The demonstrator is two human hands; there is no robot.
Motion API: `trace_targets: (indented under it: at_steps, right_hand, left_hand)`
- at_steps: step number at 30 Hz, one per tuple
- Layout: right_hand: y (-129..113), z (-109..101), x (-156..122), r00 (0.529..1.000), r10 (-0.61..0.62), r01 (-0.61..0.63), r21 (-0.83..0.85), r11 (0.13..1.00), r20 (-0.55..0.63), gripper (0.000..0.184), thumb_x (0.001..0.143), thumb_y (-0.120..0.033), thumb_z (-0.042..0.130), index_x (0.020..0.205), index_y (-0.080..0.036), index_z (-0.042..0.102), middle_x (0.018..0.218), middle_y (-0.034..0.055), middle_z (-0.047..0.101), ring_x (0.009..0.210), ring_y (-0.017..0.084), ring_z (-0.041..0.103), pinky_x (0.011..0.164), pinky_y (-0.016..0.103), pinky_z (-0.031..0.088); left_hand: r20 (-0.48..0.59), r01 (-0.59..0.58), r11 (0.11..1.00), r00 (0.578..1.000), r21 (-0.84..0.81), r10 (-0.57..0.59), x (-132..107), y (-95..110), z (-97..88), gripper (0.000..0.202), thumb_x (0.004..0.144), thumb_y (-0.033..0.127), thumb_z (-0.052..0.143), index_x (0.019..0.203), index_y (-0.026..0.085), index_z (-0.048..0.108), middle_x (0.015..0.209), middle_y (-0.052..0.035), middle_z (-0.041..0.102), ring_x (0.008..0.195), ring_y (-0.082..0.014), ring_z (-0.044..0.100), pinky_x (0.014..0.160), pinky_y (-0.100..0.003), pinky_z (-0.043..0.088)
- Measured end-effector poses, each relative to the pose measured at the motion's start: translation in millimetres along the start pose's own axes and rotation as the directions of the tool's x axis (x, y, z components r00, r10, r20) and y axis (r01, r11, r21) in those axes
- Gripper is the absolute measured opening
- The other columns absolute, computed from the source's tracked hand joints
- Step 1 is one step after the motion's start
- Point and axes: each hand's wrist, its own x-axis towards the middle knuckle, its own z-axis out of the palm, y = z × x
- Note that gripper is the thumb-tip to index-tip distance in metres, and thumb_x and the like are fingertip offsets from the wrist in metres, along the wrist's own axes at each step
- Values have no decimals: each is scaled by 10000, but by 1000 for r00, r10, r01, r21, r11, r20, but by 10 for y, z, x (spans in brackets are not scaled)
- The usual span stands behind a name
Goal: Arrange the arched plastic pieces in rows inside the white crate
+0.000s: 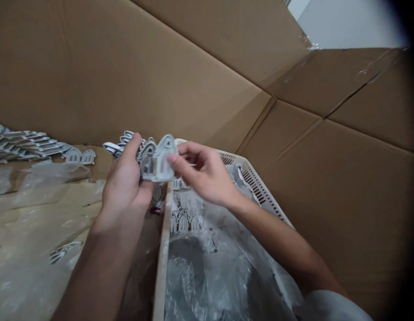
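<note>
**White arched pieces (pixel 147 165) held mid-frame between left hand (pixel 123 183) and right hand (pixel 207 174)**

Brown cardboard (pixel 93 67) fills the top and right of the frame, smooth, with straight creases. From the centre downward runs a pale plastic crate (pixel 162 263), its far wall slotted, lined with wrinkled, glossy clear film (pixel 223 272). Cloudy plastic sheeting (pixel 29 232) covers the lower left.

At the left edge, a slanting row of stacked pieces (pixel 26 145) overlaps like shingles. The handled pieces sit at the centre, above the crate's left wall: the left hand clasps a fanned bundle, thumb on top, while the right thumb and fingers pinch the blurred front piece (pixel 165 158) by its side. Whether that piece is separate from its neighbour is unclear.

To handle these well, I would keep the left palm beneath the bundle, align the pointed tops, and pinch by the edges, since the thin frames look easily snagged.

Each piece is flat, pale and gabled, with narrow window-like openings. More lie in the crate, including a small arched row (pixel 183 220).
</note>
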Motion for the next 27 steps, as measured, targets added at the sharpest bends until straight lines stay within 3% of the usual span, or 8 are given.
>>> trace_targets:
  at_steps: [3,6,9,12,17,21,27]
  right_hand:
    - [350,-415,4,985,168,-166,-61,984,44,343,1044,-473,635,844,-195,614,710,-10,608,618,117,550,590,262,436]
    - [960,-761,-67,947,320,-310,-333,891,-25,315,1009,-295,639,723,-203,543,647,-9,587,587,120,520,588,273,403]
    - [1597,-937,-196,830,529,-547,-444,710,-177,153,923,-169,650,833,-213,534,625,-38,588,567,129,533,571,263,386]
    - [2017,-971,-309,778,592,-620,-411,668,-211,175,884,-159,648,945,-229,500,621,-83,564,570,132,546,559,237,390]
    - [2241,-897,-371,755,635,-641,-383,665,-163,202,882,-151,649,906,-237,468,599,-105,534,542,118,532,543,213,404]
    - [2267,-852,-357,729,672,-665,-365,652,-128,209,938,-123,602,884,-244,440,575,-98,537,495,116,522,519,207,400]
    - [2216,-831,-349,739,668,-644,-384,661,-90,217,968,-113,597,849,-236,464,585,-87,543,503,113,527,519,202,403]
  left_hand:
    - [-154,-103,991,981,84,115,-106,28,106,200,1023,318,639,852,215,623,722,-29,679,650,-162,654,536,-241,486]
    - [-201,-117,987,970,114,138,-194,44,196,235,1048,296,572,833,205,605,725,-41,654,658,-163,642,507,-238,458]
    - [-198,-144,982,966,123,167,-226,62,226,186,1034,269,574,861,204,596,767,-48,650,711,-181,667,492,-237,443]
    - [-203,-136,983,966,125,160,-225,77,220,137,1028,235,565,896,201,580,792,-52,635,748,-201,695,483,-240,443]
    - [-186,-140,986,970,95,156,-221,77,198,160,1015,231,590,856,219,578,770,-50,608,737,-202,697,457,-222,447]
    - [-155,-132,986,977,100,147,-211,60,183,162,974,226,643,821,230,591,781,-61,618,745,-215,696,465,-230,468]
    - [-157,-116,987,979,111,133,-198,14,177,149,925,223,654,797,222,579,770,-78,619,773,-229,676,491,-241,470]
